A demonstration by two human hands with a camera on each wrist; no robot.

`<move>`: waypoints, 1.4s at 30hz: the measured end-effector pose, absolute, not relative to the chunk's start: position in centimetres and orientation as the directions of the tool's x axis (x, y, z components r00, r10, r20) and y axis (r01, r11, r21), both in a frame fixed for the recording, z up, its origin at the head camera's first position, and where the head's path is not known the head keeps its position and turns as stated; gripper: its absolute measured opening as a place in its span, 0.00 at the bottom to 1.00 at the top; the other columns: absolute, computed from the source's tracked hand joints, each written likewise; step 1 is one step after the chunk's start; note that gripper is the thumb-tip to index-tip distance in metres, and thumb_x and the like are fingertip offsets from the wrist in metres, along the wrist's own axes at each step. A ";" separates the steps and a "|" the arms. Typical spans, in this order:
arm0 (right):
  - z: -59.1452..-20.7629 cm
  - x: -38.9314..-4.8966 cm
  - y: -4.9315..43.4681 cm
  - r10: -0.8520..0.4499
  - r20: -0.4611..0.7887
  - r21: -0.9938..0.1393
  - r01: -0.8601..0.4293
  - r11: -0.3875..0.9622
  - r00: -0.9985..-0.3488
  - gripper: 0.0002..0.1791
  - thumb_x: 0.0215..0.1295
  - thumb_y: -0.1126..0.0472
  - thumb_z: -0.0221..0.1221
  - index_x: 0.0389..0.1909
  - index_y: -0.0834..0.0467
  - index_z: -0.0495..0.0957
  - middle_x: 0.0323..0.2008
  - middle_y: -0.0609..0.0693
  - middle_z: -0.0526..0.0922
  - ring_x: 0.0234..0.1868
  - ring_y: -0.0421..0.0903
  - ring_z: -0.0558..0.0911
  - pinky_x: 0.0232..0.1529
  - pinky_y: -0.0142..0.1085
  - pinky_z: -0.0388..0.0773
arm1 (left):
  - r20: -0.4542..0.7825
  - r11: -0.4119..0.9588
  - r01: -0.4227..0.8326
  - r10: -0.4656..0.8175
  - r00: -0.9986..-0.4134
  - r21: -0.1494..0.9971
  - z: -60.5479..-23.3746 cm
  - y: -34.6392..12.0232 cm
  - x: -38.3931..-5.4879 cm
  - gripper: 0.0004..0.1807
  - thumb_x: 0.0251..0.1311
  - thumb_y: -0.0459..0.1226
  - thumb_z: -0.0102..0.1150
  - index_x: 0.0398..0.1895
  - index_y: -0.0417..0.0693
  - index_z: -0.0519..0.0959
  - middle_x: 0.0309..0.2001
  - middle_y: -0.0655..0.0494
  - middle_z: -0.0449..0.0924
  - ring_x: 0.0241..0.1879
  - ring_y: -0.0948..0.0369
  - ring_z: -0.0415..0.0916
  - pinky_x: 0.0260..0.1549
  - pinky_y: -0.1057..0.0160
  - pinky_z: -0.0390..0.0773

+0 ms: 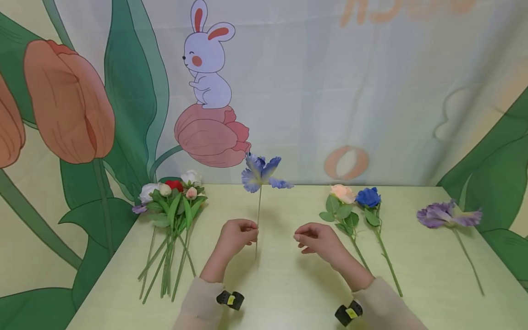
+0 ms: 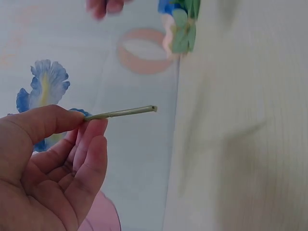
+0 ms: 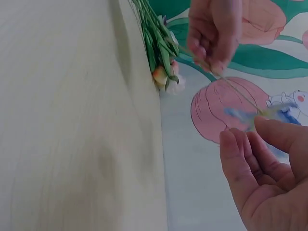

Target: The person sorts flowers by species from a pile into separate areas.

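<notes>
A blue iris [image 1: 261, 173] stands upright above the middle of the table, its thin stem [image 1: 259, 206] pinched between the thumb and fingers of my left hand [image 1: 237, 236]. In the left wrist view the cut end of the stem [image 2: 130, 112] sticks out past the fingertips. To the right of the stem, my right hand [image 1: 319, 240] is held in the air with loosely bent fingers and nothing between them. Seen from the right wrist, this hand's thumb [image 3: 279, 134] and fingers are apart, and the iris shows blurred behind them.
On the table's left lies a bunch of several flowers [image 1: 175, 206], white, red and pink, with green stems. A peach rose [image 1: 342, 193] and a blue rose [image 1: 368, 197] lie right of centre. A purple iris [image 1: 447, 215] is at far right. A printed cloth [image 1: 288, 91] hangs behind.
</notes>
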State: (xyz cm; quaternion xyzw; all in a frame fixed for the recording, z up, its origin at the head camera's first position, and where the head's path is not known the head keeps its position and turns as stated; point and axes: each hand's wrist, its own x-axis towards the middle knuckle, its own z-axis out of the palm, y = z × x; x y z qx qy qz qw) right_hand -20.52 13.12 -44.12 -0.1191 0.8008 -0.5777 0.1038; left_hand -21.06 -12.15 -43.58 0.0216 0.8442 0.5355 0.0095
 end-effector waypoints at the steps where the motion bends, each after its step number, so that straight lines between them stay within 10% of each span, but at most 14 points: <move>1: -44.2 -20.5 12.6 -0.309 -0.024 -0.953 -0.071 0.293 -0.951 0.15 0.73 0.62 0.60 0.50 0.71 0.80 0.43 0.69 0.85 0.39 0.48 0.86 0.41 0.38 0.89 | 0.009 0.413 0.031 0.055 -0.998 0.910 -43.6 -11.6 -21.1 0.07 0.62 0.27 0.60 0.39 0.31 0.84 0.34 0.41 0.88 0.27 0.63 0.84 0.31 0.63 0.86; 21: -44.8 -21.3 9.4 -0.213 -0.008 -0.970 -0.045 0.239 -0.977 0.11 0.68 0.69 0.62 0.48 0.70 0.80 0.41 0.64 0.86 0.39 0.50 0.88 0.46 0.49 0.88 | 0.007 0.292 0.034 0.092 -0.996 0.956 -44.1 -6.8 -21.5 0.10 0.63 0.30 0.63 0.44 0.30 0.85 0.39 0.37 0.89 0.31 0.58 0.88 0.33 0.61 0.88; 32: -44.8 -20.8 8.8 -0.111 0.023 -0.957 -0.054 0.286 -0.994 0.09 0.67 0.72 0.62 0.46 0.69 0.82 0.38 0.61 0.86 0.34 0.42 0.85 0.40 0.38 0.89 | 0.032 0.261 0.050 0.073 -0.997 0.964 -43.8 -6.1 -21.4 0.11 0.62 0.30 0.64 0.44 0.29 0.85 0.40 0.35 0.88 0.31 0.60 0.87 0.33 0.62 0.88; 42: -43.1 -21.4 11.6 -0.107 0.061 -0.926 -0.097 0.364 -0.992 0.09 0.70 0.69 0.61 0.47 0.70 0.80 0.40 0.63 0.85 0.36 0.44 0.85 0.40 0.39 0.89 | 0.083 0.438 0.150 0.168 -0.982 0.886 -42.6 -8.0 -22.0 0.10 0.66 0.33 0.64 0.45 0.34 0.85 0.37 0.40 0.89 0.34 0.50 0.87 0.31 0.67 0.83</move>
